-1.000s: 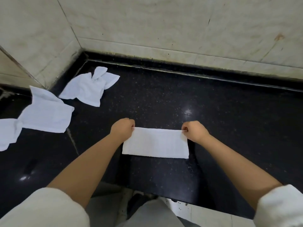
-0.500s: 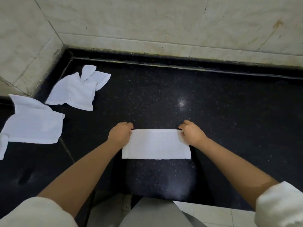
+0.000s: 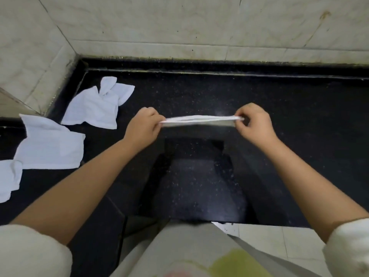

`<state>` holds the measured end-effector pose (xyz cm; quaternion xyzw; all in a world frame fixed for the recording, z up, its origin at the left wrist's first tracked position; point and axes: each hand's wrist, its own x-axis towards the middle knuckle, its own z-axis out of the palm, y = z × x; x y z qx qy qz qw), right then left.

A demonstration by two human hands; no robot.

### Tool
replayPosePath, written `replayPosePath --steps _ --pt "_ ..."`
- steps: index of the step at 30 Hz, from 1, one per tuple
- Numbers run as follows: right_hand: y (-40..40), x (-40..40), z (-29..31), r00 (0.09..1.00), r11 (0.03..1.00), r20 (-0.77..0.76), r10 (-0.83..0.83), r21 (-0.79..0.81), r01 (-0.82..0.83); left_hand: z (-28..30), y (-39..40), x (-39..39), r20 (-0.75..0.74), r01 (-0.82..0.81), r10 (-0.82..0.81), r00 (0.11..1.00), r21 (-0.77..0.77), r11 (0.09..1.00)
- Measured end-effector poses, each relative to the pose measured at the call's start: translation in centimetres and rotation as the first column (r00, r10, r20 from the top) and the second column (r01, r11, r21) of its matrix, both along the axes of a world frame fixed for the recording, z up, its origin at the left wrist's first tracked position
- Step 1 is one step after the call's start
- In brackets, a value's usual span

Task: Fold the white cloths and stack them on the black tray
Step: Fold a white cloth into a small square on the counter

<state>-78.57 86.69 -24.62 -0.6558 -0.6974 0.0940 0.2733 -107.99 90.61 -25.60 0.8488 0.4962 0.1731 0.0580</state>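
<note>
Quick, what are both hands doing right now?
Left hand: grip pinching one end of the folded white cloth.
Right hand: grip pinching the other end.

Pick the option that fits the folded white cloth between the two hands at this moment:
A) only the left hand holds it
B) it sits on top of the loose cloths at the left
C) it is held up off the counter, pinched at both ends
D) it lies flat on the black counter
C: the folded cloth is seen edge-on above the black counter, the left hand and right hand each pinching an end.
</note>
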Motion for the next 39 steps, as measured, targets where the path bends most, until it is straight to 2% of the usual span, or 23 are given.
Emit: replayPosePath --steps 2,4,6,8,9,12,16,18,20,23,29,32,36,39 --pt "-1.5 0.7 -1.7 0.999 0.999 0.042 -0.022 0.024 0.02 -0.6 -0.9 0.0 -0.004 0.052 -0.052 0.999 0.088 0.995" --pt "-3.7 0.8 -4.6 0.993 0.999 0.114 -0.025 -0.03 0.029 -2.8 -2.2 0.3 -0.064 0.155 -0.15 0.987 0.082 0.984" --pt "-6.6 0.5 -7.4 0.978 0.992 0.209 -0.024 -0.116 0.05 -5.9 -4.0 0.5 -0.194 0.211 -0.212 0.958 -0.026 0.977" --pt "-9.7 -0.1 -9.8 0.966 0.969 0.258 -0.002 -0.238 0.065 -8.0 -6.1 0.7 -0.34 0.112 -0.181 0.923 -0.211 0.971" --pt "-10.8 -0.4 -10.6 0.962 0.96 0.274 0.003 -0.269 0.073 -8.6 -6.9 0.7 -0.369 0.062 -0.15 0.917 -0.239 0.969" --pt "-11.6 -0.8 -11.0 0.964 0.939 0.259 -0.064 -0.312 0.147 -8.9 -7.8 0.9 -0.388 -0.006 -0.129 0.912 -0.328 0.945" --pt "-10.4 -1.8 -9.5 0.932 0.851 0.177 -0.317 -0.381 0.362 -8.6 -7.4 1.8 -0.288 -0.122 0.048 0.957 -0.247 0.961" --pt "-9.7 -2.2 -9.2 0.884 0.774 0.238 -0.402 -0.428 0.467 -8.8 -7.1 2.7 -0.217 -0.126 0.077 0.973 -0.223 0.967" --pt "-9.2 -2.6 -9.1 0.847 0.695 0.346 -0.404 -0.486 0.53 -8.9 -6.3 3.7 -0.204 -0.11 0.066 0.977 -0.214 0.971" --pt "-8.4 -3.3 -9.1 0.818 0.598 0.389 -0.423 -0.558 0.575 -9.8 -5.4 4.2 -0.298 -0.15 0.035 0.954 -0.374 0.915" --pt "-7.3 -3.8 -8.5 0.801 0.481 0.314 -0.509 -0.669 0.567 -11.6 -5.4 3.9 -0.336 -0.161 0.013 0.942 -0.418 0.894" --pt "-7.1 -3.7 -8.7 0.796 0.517 0.223 -0.562 -0.657 0.549 -11.6 -5.4 3.9 -0.31 -0.16 0.027 0.95 -0.412 0.897" --pt "-6.8 -4.0 -8.0 0.724 0.625 -0.104 -0.682 -0.597 0.503 -11.6 -5.4 3.9 -0.308 -0.161 0.027 0.951 -0.42 0.893" --pt "-6.3 -5.2 -6.5 0.658 0.697 -0.298 -0.692 -0.512 0.502 -11.5 -5.3 3.9 -0.306 -0.159 0.023 0.952 -0.427 0.89"
